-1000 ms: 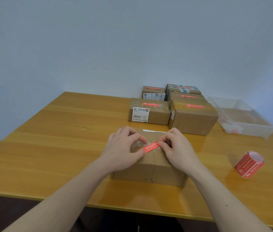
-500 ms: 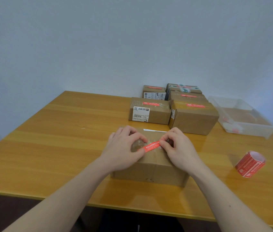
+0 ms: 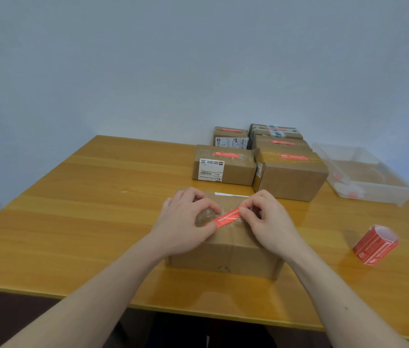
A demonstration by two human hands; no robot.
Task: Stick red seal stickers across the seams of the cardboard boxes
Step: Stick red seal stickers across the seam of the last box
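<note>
A red seal sticker (image 3: 228, 217) lies aslant on top of the near cardboard box (image 3: 224, 254), which serves here as the landmark. The left hand (image 3: 185, 222) pinches the strip's lower left end between curled thumb and fingertips; the right hand (image 3: 266, 219) pinches its upper right end likewise. Each grip is closed on the strip, with no open gap visible. Whether the strip is already bonded along its whole length cannot be told.

Likely faults, as a judgement: the strip sits at an angle, so it may cross the seam obliquely or miss part of it. The glossy clear tape (image 3: 204, 217) under its left end may give poor adhesion. Uneven pressing from the two ends could trap a wrinkle or bubble, and lifting to correct it could tear the strip or foul its adhesive.

Room and edges: the near cardboard box stands close to the table's (image 3: 78, 222) front edge, so a firm push toward the person could slide it on the polished surface. Behind it, slightly right, stand five sealed boxes (image 3: 288, 177), the closest just beyond its far edge, limiting forward travel. To its right, well apart, lies the sticker roll (image 3: 375, 244); behind and right is a clear plastic tray (image 3: 364, 172). Left of the landmark the table is bare wood.
</note>
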